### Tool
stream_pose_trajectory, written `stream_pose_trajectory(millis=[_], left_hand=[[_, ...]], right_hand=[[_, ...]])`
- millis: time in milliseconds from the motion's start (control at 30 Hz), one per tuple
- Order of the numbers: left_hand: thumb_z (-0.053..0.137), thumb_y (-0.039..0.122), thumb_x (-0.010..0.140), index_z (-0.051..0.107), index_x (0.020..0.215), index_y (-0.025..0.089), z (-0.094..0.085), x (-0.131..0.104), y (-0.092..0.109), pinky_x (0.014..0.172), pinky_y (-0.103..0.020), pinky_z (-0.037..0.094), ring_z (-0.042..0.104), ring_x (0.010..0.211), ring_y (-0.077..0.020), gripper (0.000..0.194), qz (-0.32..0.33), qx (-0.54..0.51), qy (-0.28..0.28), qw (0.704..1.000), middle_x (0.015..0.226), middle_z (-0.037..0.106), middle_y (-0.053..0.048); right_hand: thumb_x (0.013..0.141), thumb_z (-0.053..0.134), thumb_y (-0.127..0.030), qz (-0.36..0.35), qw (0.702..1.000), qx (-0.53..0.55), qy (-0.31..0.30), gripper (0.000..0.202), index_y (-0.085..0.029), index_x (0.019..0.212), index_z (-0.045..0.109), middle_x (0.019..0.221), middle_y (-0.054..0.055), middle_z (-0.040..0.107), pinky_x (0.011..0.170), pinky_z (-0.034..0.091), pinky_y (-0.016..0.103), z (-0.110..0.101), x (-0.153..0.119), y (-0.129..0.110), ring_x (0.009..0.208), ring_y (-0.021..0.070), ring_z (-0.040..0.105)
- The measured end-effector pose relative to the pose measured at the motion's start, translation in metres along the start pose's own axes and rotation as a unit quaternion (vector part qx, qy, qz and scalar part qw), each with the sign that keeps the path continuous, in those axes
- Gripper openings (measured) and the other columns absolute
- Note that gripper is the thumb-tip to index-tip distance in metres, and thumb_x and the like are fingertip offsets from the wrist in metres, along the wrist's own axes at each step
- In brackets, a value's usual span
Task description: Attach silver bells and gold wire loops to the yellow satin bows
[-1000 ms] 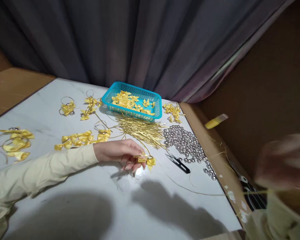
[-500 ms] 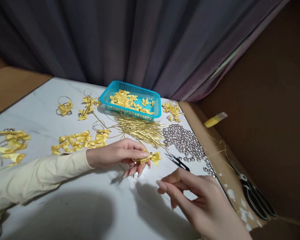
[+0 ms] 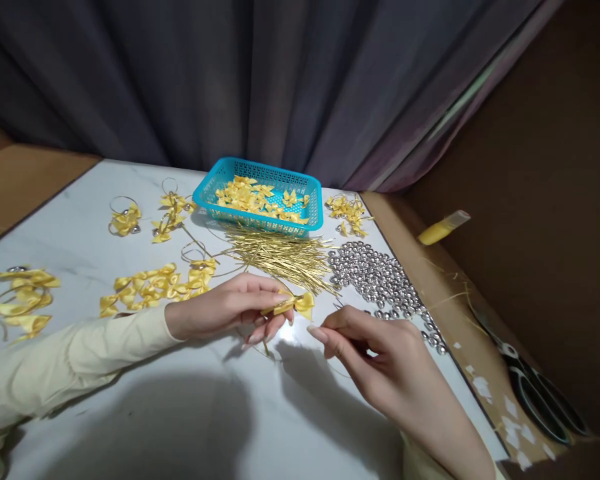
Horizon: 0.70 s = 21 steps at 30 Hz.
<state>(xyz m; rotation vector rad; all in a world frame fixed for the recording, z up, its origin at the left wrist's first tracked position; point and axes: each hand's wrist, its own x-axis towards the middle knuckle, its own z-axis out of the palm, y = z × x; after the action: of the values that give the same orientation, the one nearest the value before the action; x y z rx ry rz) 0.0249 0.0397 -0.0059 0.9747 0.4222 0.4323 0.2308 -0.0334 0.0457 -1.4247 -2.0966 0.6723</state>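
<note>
My left hand (image 3: 230, 307) pinches a small yellow ribbon bow (image 3: 296, 304) just above the white table (image 3: 180, 400), a thin gold string hanging from it. Close to the bow on its right, my right hand (image 3: 380, 367) has thumb and forefinger together near the string; whether it grips the string is unclear. Beyond the hands lie a bundle of gold strings (image 3: 280, 257) and a heap of silver beads (image 3: 380, 277). The small black snips are mostly hidden behind my right hand.
A blue basket (image 3: 260, 223) of yellow bows stands at the back. More bows (image 3: 155, 285) and finished bow rings (image 3: 123, 217) lie to the left. Large black scissors (image 3: 535, 393) and a yellow glue stick (image 3: 443, 228) rest on the brown ledge at right. A dark curtain hangs behind.
My right hand came in from the far right and moved up to the bow. My left hand lifted the bow off the table and turned it toward the right hand.
</note>
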Motion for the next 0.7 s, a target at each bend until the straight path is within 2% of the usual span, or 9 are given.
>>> stream_pose_trajectory(millis=[100, 167, 267, 367, 433, 533, 600, 700], left_hand=[[0.052, 0.027, 0.091, 0.064, 0.082, 0.011, -0.0004, 0.0007, -0.0018, 0.044, -0.014, 0.040, 0.049, 0.046, -0.0056, 0.022, 0.006, 0.002, 0.011, 1.000, 0.060, 0.060, -0.001], [0.052, 0.026, 0.091, 0.064, 0.082, 0.011, -0.0001, 0.0011, -0.0025, 0.044, -0.014, 0.040, 0.049, 0.047, -0.0057, 0.021, 0.007, 0.009, 0.020, 1.000, 0.061, 0.060, -0.001], [0.054, 0.027, 0.090, 0.063, 0.082, 0.011, 0.0012, 0.0011, -0.0025, 0.046, -0.014, 0.041, 0.050, 0.048, -0.0059, 0.020, 0.009, 0.027, 0.028, 0.999, 0.062, 0.061, -0.001], [0.053, 0.028, 0.091, 0.062, 0.081, 0.011, 0.0027, 0.0011, -0.0024, 0.047, -0.015, 0.042, 0.050, 0.048, -0.0058, 0.021, 0.009, 0.045, 0.041, 0.998, 0.062, 0.061, -0.001], [0.053, 0.028, 0.091, 0.062, 0.081, 0.011, 0.0029, 0.0015, -0.0026, 0.046, -0.015, 0.042, 0.050, 0.048, -0.0059, 0.022, 0.009, 0.051, 0.053, 0.997, 0.062, 0.061, -0.001], [0.053, 0.028, 0.090, 0.062, 0.080, 0.011, 0.0019, 0.0032, -0.0032, 0.045, -0.015, 0.042, 0.049, 0.047, -0.0061, 0.022, 0.012, 0.047, 0.067, 0.997, 0.062, 0.060, -0.001], [0.053, 0.028, 0.090, 0.061, 0.077, 0.011, 0.0011, 0.0046, -0.0035, 0.044, -0.015, 0.042, 0.048, 0.047, -0.0059, 0.023, 0.015, 0.039, 0.072, 0.996, 0.062, 0.059, -0.001], [0.054, 0.029, 0.090, 0.061, 0.075, 0.010, 0.0008, 0.0055, -0.0037, 0.043, -0.015, 0.042, 0.048, 0.047, -0.0060, 0.025, 0.013, 0.021, 0.069, 0.997, 0.062, 0.058, -0.001]], right_hand=[[0.088, 0.053, -0.020, -0.032, 0.999, -0.022, 0.014, 0.023, -0.016, 0.067, 0.061, 0.051, -0.003, 0.059, 0.044, 0.035, 0.017, -0.0019, -0.0003, 0.0038, 0.041, 0.0059, 0.049], [0.088, 0.051, -0.014, -0.055, 0.998, -0.028, 0.016, 0.018, -0.015, 0.078, 0.065, 0.061, -0.001, 0.065, 0.048, 0.039, 0.016, -0.0034, -0.0016, 0.0057, 0.048, 0.0068, 0.056], [0.087, 0.048, -0.009, -0.062, 0.998, -0.030, 0.012, 0.022, -0.015, 0.099, 0.066, 0.074, 0.001, 0.071, 0.052, 0.042, 0.015, -0.0033, -0.0042, 0.0072, 0.057, 0.0077, 0.062], [0.088, 0.051, -0.014, -0.035, 0.998, -0.034, 0.028, 0.021, -0.017, 0.106, 0.062, 0.064, -0.002, 0.068, 0.044, 0.040, 0.016, -0.0008, -0.0058, 0.0072, 0.044, 0.0069, 0.055], [0.089, 0.051, -0.017, -0.017, 0.999, -0.014, 0.035, 0.017, -0.016, 0.104, 0.059, 0.064, -0.002, 0.068, 0.040, 0.038, 0.016, 0.0007, -0.0060, 0.0070, 0.041, 0.0069, 0.052], [0.087, 0.054, -0.016, -0.008, 0.998, 0.025, 0.057, 0.004, -0.016, 0.088, 0.058, 0.069, 0.000, 0.069, 0.039, 0.040, 0.015, 0.0015, -0.0054, 0.0066, 0.046, 0.0074, 0.057], [0.085, 0.057, -0.014, -0.021, 0.996, 0.016, 0.087, 0.007, -0.016, 0.079, 0.061, 0.068, 0.000, 0.069, 0.042, 0.041, 0.015, 0.0015, -0.0050, 0.0062, 0.047, 0.0075, 0.058], [0.082, 0.060, -0.012, -0.041, 0.993, -0.020, 0.113, 0.010, -0.017, 0.079, 0.068, 0.065, -0.001, 0.069, 0.045, 0.043, 0.016, 0.0019, -0.0048, 0.0059, 0.045, 0.0072, 0.058]])
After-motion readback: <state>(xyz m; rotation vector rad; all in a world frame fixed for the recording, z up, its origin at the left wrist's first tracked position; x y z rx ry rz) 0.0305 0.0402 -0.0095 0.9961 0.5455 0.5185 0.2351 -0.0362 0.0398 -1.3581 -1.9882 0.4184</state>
